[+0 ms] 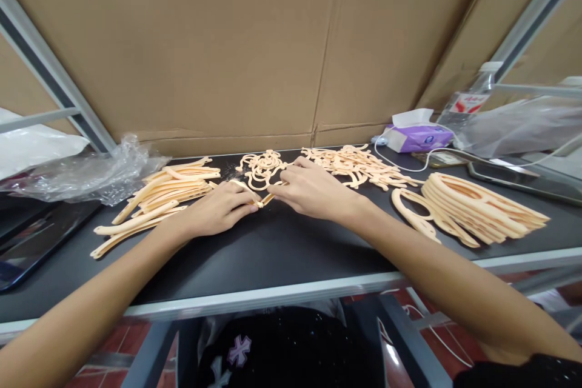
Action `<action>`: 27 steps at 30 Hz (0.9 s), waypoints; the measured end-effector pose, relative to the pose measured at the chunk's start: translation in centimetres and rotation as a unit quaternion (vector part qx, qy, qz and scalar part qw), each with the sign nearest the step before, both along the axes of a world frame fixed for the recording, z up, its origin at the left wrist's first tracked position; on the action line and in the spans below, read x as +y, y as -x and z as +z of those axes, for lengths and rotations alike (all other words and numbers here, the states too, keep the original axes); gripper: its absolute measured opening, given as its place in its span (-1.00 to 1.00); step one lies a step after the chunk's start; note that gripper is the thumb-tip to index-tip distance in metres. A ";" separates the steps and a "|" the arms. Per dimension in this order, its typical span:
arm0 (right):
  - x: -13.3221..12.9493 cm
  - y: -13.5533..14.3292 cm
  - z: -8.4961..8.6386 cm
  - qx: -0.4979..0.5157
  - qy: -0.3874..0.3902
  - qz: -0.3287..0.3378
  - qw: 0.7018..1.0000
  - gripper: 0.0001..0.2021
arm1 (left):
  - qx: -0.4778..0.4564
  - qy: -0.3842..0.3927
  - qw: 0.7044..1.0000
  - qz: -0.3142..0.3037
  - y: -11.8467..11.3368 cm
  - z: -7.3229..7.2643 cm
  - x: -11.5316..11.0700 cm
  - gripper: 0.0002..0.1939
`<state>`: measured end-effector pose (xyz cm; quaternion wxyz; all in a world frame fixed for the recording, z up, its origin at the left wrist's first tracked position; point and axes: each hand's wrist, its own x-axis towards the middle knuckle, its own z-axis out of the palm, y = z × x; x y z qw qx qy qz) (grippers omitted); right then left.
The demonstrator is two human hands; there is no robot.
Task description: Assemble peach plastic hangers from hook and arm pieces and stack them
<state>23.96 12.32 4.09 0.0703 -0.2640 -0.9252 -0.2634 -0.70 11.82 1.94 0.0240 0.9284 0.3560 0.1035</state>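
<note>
Currently, the left hand (222,207) is curling its fingers around a pale flat piece (246,189), and the right hand (313,191) is pinching near that piece's end, its exact grip hidden. Curly pieces (265,165) are lying just beyond both hands, long strips (168,185) left of the left hand.

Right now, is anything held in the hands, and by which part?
The left hand and right hand hold pale pieces between them; the exact part gripped is hidden.
</note>
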 end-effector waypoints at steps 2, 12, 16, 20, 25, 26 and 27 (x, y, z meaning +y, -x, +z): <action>-0.1 0.0 0.0 -0.003 0.004 -0.004 1.000 -0.76 | 0.011 -0.013 1.000 0.005 0.0 -0.1 0.0 -0.63; -0.2 0.2 -0.2 -0.015 0.038 -0.014 0.999 -0.75 | 0.063 -0.111 0.992 0.011 0.3 -0.3 -0.2 -0.63; -0.2 0.2 -0.4 -0.010 0.044 -0.011 0.999 -0.74 | 0.068 -0.116 0.991 0.005 0.3 -0.2 -0.3 -0.63; -0.1 0.2 -0.5 -0.013 0.051 -0.007 0.999 -0.77 | 0.056 -0.111 0.992 -0.008 0.3 -0.4 -0.2 -0.62; -0.1 0.3 -0.6 -0.035 0.064 0.000 0.997 -0.77 | 0.027 -0.097 0.995 -0.017 0.4 -0.5 -0.1 -0.63; 0.0 0.3 -0.7 -0.035 0.066 -0.002 0.997 -0.77 | 0.023 -0.094 0.995 -0.018 0.4 -0.5 0.0 -0.64; 0.0 0.3 -0.7 -0.034 0.068 -0.003 0.997 -0.77 | 0.020 -0.089 0.996 -0.019 0.5 -0.5 0.0 -0.64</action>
